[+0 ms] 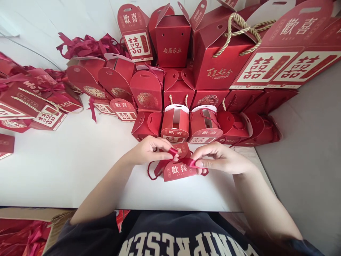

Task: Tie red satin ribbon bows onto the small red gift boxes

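Observation:
A small red gift box with pale lettering lies on the white table in front of me, a dark red cord looping out at its left side. Over its top, my left hand pinches one part of a shiny red ribbon between thumb and fingers. My right hand grips the ribbon farther right, thumb against fingers. The ribbon's middle, between the hands, is partly hidden by fingertips.
Red gift boxes stand stacked in rows behind the hands. Ribbon-tied boxes sit on the white table at left, near a ribbon pile. A cardboard carton with red ribbons is at lower left; a grey wall is at right.

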Action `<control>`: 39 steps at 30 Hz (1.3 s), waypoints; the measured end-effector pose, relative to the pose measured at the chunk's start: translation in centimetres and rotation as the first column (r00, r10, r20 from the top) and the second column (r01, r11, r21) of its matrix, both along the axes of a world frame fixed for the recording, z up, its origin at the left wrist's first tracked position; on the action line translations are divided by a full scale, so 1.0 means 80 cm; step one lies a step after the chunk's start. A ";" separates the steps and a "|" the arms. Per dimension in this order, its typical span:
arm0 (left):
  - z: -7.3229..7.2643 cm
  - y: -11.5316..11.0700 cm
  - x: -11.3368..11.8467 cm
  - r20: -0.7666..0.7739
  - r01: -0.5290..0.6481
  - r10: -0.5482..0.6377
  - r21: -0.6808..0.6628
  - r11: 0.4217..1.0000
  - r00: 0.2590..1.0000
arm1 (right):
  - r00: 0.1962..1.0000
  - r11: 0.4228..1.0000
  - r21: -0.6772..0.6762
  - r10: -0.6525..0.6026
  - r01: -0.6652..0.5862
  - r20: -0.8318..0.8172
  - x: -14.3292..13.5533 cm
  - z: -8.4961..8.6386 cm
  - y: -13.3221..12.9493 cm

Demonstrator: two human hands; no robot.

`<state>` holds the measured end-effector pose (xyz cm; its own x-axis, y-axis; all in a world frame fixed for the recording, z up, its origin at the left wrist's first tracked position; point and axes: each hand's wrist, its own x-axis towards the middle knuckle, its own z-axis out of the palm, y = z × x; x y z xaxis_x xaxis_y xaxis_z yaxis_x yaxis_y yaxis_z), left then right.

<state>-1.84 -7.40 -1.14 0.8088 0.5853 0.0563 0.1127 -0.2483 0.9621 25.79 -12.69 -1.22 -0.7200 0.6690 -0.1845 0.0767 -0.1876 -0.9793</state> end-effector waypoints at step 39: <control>-0.018 -0.013 0.002 0.112 0.117 -0.128 0.099 0.988 0.985 | 0.977 0.983 0.121 -0.157 0.140 0.143 -0.017 -0.027 0.009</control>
